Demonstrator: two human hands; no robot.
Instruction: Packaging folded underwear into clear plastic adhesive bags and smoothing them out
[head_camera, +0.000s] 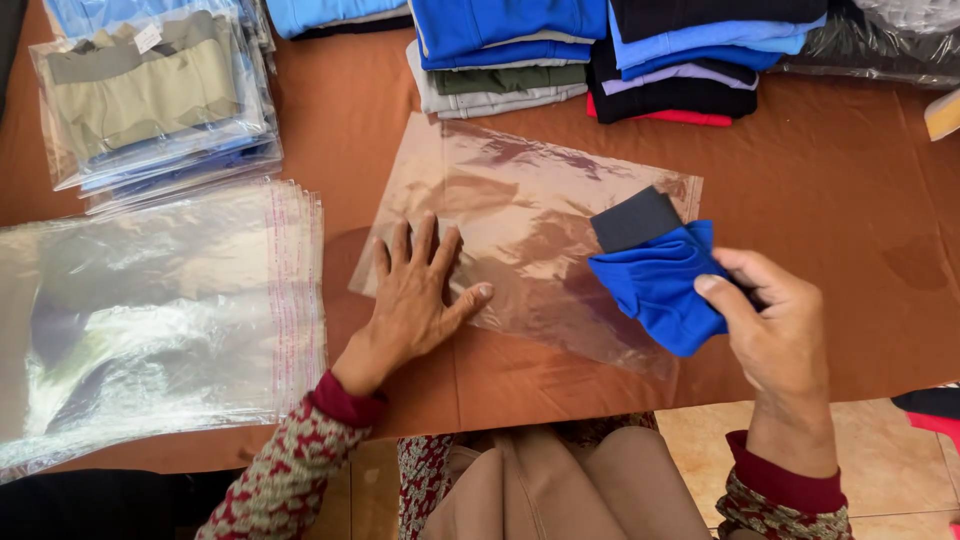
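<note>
A clear plastic bag (530, 235) lies flat on the brown table (850, 200). My left hand (415, 290) presses flat on the bag's near left corner, fingers spread. My right hand (765, 325) grips a folded blue garment with a dark grey waistband (655, 275) at the bag's right, open end. The garment's waistband end lies over the bag's right edge; whether it is inside the bag I cannot tell.
A stack of empty clear bags (160, 310) lies at the left. Bagged garments (150, 95) are piled at the back left. Folded blue, grey, black and red garments (600, 50) are stacked along the back. Tiled floor (890, 470) shows past the table's near edge.
</note>
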